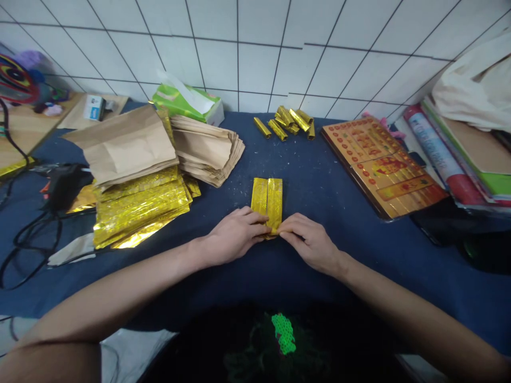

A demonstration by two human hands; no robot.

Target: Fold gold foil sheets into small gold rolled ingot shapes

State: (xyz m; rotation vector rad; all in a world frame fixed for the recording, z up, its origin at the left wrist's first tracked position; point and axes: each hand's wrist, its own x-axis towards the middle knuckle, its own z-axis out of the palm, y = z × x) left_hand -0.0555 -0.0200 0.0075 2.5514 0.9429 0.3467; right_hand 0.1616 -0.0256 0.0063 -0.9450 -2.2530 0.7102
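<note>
A folded strip of gold foil paper (274, 198) lies on the dark blue cloth in front of me, a seam running down its middle. My left hand (238, 233) is at its near left part, fingers bent over the foil and thumb low at the near edge. Thumb and forefinger of my right hand (309, 240) pinch its near right corner. Part of the near edge is hidden under the fingers. To the left sits a pile of gold foil sheets (141, 210), with brown paper sheets (130, 143) on top.
Several rolled gold foil tubes (295, 118) lie by the tiled wall. Behind a second brown paper stack (207, 146) stands a green tissue pack (187, 101). An orange printed box (383, 159) is at right, beside a red-and-blue cylinder (439, 151). Black cables (30, 250) curl at left.
</note>
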